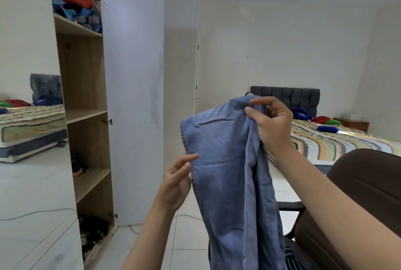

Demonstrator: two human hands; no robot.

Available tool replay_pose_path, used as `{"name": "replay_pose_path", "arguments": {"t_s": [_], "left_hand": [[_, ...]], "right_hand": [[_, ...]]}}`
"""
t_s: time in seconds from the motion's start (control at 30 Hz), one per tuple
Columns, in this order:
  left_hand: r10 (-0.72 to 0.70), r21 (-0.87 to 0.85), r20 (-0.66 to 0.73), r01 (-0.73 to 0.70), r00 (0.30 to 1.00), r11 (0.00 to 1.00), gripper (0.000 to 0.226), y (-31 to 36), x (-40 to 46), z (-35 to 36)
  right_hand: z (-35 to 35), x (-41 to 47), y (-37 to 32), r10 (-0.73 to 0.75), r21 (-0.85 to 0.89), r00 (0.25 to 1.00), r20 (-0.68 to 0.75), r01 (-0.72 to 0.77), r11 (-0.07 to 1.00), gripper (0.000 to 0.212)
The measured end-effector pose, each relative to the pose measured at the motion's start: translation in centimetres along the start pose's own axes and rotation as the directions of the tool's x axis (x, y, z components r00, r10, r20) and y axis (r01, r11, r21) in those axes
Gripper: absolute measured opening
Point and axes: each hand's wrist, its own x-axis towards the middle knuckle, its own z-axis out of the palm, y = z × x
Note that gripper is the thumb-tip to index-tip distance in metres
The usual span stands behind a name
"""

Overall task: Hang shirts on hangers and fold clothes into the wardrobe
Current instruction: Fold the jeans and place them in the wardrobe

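Right hand (271, 124): fingers (249, 110) pinch the top fold of a soft blue denim-like garment (227, 172), bunching it at the highest point. Left hand (176, 183): fingers (188, 158) nearly straight, laid along the stitched left edge, touching and not gripping as far as we can see. The garment hangs in mid-air in front of us, its lower end out of frame.

Risks we judge:
- All the weight hangs from one pinch; a slack pinch drops the cloth to the white tiled floor (188, 237).
- The unheld left edge can swing or twist, giving a crooked fold.

The open wooden wardrobe with shelves (86, 115) stands to the left, well apart; the striped bed (325, 141) lies behind.
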Motion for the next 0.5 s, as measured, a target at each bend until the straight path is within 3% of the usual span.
{"name": "replay_pose_path", "arguments": {"t_s": [0.1,0.23,0.37,0.5], "left_hand": [[-0.044,0.121,0.008,0.043,0.999,0.992,0.056,0.0,1.9,-0.5],[-0.03,0.188,0.001,0.029,1.0,0.982,0.053,0.3,4.1,-1.2],[-0.093,0.273,0.08,0.068,0.993,0.96,0.053,0.4,5.1,-0.9],[-0.078,0.298,0.064,0.055,0.995,0.953,0.05,-0.3,5.7,-0.3]], "right_hand": [[-0.2,0.1,-0.4,0.125,0.144,0.989,0.082,-0.136,0.98,0.024],[-1.0,0.6,-0.9,0.252,0.376,0.92,0.301,-0.357,0.855,0.03],[-2.0,1.5,-0.5,0.297,0.407,0.854,0.426,-0.475,0.78,0.03],[-2.8,2.0,0.4,0.339,0.406,0.838,0.427,-0.513,0.756,0.025]]}}
